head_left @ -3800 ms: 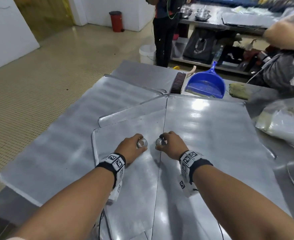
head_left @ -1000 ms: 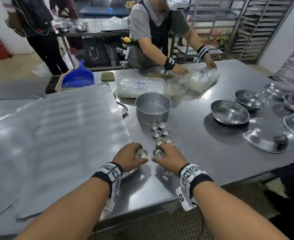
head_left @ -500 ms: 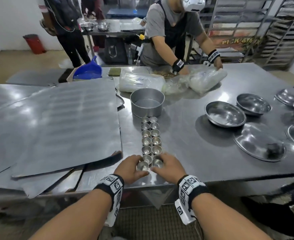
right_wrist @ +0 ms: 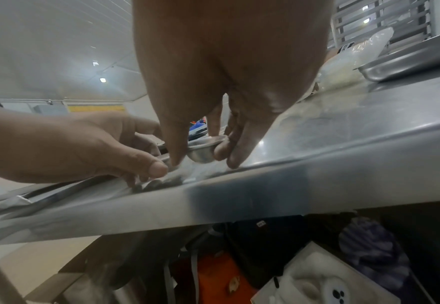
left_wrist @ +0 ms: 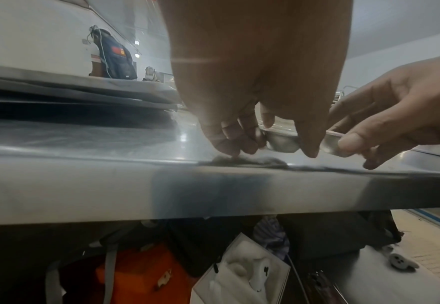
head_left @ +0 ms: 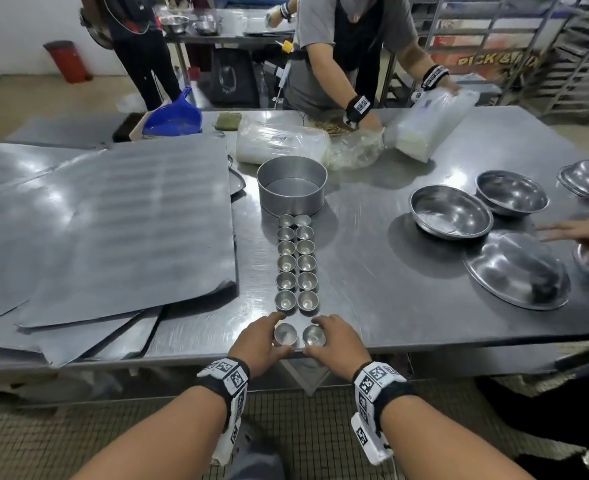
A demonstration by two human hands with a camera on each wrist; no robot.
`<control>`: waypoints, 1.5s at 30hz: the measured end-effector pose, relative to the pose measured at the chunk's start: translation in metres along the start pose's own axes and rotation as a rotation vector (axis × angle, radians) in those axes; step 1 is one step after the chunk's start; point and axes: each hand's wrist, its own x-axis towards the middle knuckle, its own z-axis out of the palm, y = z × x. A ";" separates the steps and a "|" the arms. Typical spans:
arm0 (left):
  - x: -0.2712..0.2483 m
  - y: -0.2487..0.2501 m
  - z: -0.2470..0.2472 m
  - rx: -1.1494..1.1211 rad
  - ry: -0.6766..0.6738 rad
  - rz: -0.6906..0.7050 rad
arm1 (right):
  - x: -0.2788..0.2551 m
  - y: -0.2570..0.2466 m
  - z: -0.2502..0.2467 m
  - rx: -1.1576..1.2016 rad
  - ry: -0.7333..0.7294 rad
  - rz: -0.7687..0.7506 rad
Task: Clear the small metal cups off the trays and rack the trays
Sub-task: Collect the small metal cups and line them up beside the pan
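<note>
Lowered (both cups) — hands grip them tableside.

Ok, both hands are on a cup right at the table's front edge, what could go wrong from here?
1. The left hand and right hand each grip a small cup very near the table edge; a slip could send one to the floor.
2. The double row of cups stands just beyond them; pushing the new pair in too hard might knock the line askew.
3. The stacked trays overhang the edge at left; an elbow could catch them.
</note>
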 end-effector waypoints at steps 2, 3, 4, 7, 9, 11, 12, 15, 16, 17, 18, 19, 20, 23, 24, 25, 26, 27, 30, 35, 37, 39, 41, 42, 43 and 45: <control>-0.001 0.001 0.001 -0.021 0.029 -0.024 | 0.001 0.000 0.001 0.010 0.023 0.013; -0.002 0.002 0.002 -0.033 0.042 -0.036 | 0.001 0.000 0.002 0.016 0.032 0.018; -0.002 0.002 0.002 -0.042 0.053 -0.048 | 0.002 0.000 0.003 0.024 0.039 0.022; -0.001 0.002 0.002 -0.056 0.074 -0.074 | 0.003 -0.001 0.005 0.047 0.061 0.039; 0.000 0.000 0.002 -0.069 0.079 -0.090 | 0.005 -0.001 0.007 0.057 0.078 0.054; 0.002 0.000 0.002 -0.076 0.084 -0.105 | 0.007 -0.002 0.008 0.062 0.090 0.071; 0.003 0.000 0.001 -0.083 0.088 -0.111 | 0.008 -0.003 0.008 0.064 0.092 0.080; 0.006 0.002 -0.001 -0.083 0.090 -0.120 | 0.011 -0.004 0.008 0.068 0.094 0.094; 0.007 0.002 -0.002 -0.082 0.086 -0.120 | 0.013 -0.004 0.008 0.070 0.095 0.096; 0.008 0.002 -0.002 -0.081 0.082 -0.119 | 0.014 -0.005 0.008 0.071 0.097 0.098; 0.008 0.002 -0.002 -0.080 0.081 -0.115 | 0.015 -0.005 0.008 0.070 0.098 0.100; 0.009 0.002 -0.002 -0.079 0.083 -0.109 | 0.016 -0.005 0.007 0.068 0.099 0.102; 0.010 0.002 -0.003 -0.082 0.085 -0.105 | 0.017 -0.005 0.007 0.065 0.100 0.102; 0.012 0.000 -0.003 -0.084 0.078 -0.088 | 0.019 -0.004 0.007 0.067 0.103 0.095; 0.013 0.000 -0.003 -0.078 0.079 -0.078 | 0.019 -0.004 0.007 0.068 0.105 0.092; 0.013 -0.001 -0.002 -0.075 0.081 -0.070 | 0.018 -0.004 0.007 0.072 0.104 0.091; 0.013 -0.001 -0.002 -0.077 0.085 -0.063 | 0.018 -0.004 0.007 0.077 0.103 0.090; 0.013 -0.001 -0.002 -0.077 0.085 -0.059 | 0.018 -0.004 0.007 0.080 0.102 0.092; 0.014 -0.001 -0.003 -0.072 0.081 -0.053 | 0.018 -0.004 0.008 0.079 0.103 0.098; 0.014 -0.001 -0.002 -0.081 0.073 -0.043 | 0.018 -0.003 0.008 0.083 0.106 0.104; 0.012 0.000 -0.005 -0.087 0.070 -0.051 | 0.017 -0.003 0.007 0.093 0.108 0.108; 0.012 -0.001 -0.009 -0.076 0.069 -0.063 | 0.017 -0.003 0.005 0.070 0.120 0.114; 0.013 -0.004 -0.015 -0.069 0.080 -0.079 | 0.018 -0.006 -0.001 0.037 0.148 0.123; 0.014 -0.006 -0.019 -0.072 0.092 -0.085 | 0.019 -0.009 -0.005 0.022 0.170 0.121; 0.015 -0.008 -0.022 -0.074 0.106 -0.087 | 0.021 -0.012 -0.010 0.007 0.194 0.121; 0.018 -0.009 -0.031 -0.064 0.133 -0.073 | 0.027 -0.021 -0.019 -0.013 0.253 0.111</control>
